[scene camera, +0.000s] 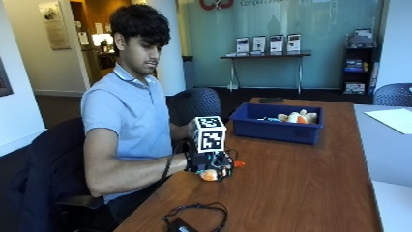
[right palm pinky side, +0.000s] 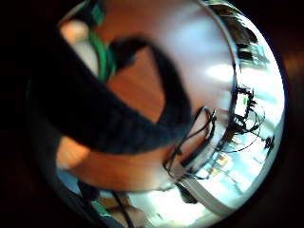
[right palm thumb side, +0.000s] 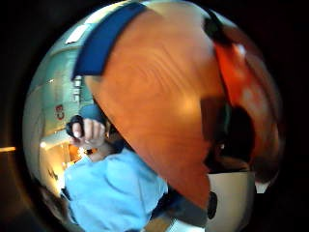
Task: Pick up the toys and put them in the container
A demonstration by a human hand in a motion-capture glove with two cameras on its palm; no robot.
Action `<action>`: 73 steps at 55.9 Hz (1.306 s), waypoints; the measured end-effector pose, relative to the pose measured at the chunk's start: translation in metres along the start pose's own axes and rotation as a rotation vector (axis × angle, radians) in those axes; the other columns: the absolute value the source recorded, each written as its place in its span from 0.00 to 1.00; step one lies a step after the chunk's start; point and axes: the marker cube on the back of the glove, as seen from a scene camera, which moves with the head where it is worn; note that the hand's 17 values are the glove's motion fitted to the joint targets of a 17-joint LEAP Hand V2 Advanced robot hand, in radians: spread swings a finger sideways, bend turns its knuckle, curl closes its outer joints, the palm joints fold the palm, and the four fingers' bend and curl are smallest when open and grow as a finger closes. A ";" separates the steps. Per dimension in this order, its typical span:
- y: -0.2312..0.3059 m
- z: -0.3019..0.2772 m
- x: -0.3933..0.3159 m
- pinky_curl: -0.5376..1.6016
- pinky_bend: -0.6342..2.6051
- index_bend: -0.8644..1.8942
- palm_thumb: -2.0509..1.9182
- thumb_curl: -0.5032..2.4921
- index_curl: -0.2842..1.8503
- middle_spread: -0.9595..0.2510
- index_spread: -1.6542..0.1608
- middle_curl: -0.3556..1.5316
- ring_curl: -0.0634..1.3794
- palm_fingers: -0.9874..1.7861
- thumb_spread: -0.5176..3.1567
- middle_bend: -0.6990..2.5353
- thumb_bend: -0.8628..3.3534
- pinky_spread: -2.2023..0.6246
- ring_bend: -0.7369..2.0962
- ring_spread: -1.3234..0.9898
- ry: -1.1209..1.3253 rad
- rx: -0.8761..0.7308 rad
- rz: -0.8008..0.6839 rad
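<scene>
Several soft toys [scene camera: 297,116] already sit in the blue plastic bin [scene camera: 277,126]. I see the gloved right hand [scene camera: 209,166] curled around an orange toy [scene camera: 210,174] near the wooden table [scene camera: 302,188] edge. Bare tabletop lies between hand and bin, path looks open.

Outside view: you look from the table's [scene camera: 302,183] near end, along its length, toward a glass wall; you sit at its left, the blue container [scene camera: 277,126] sits further down, mid-distance.

Thumb-side palm view: rides your right hand [scene camera: 209,166], close above the wood, looking back at your shirt and past the container's [right palm thumb side: 104,38] rim.

Little-finger-side palm view: same hand, close over the wood, facing a cable [right palm pinky side: 190,142] on the table.

Shared: tabletop in all three; container in two.
</scene>
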 end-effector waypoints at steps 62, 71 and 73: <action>-0.254 -0.207 -0.280 0.47 0.57 0.37 0.69 0.43 0.33 0.76 0.77 0.46 0.40 0.60 0.50 0.36 0.30 0.68 0.59 0.49 -0.095 0.188 -0.508; -0.261 -0.165 -0.281 0.48 0.58 0.37 0.57 0.36 0.35 0.78 0.75 0.43 0.38 0.30 0.53 0.29 0.24 0.73 0.49 0.53 -0.004 -0.178 -0.478; -0.260 -0.163 -0.276 0.47 0.58 0.37 0.54 0.35 0.34 0.79 0.75 0.42 0.36 0.29 0.53 0.27 0.23 0.74 0.46 0.54 -0.012 -0.158 -0.478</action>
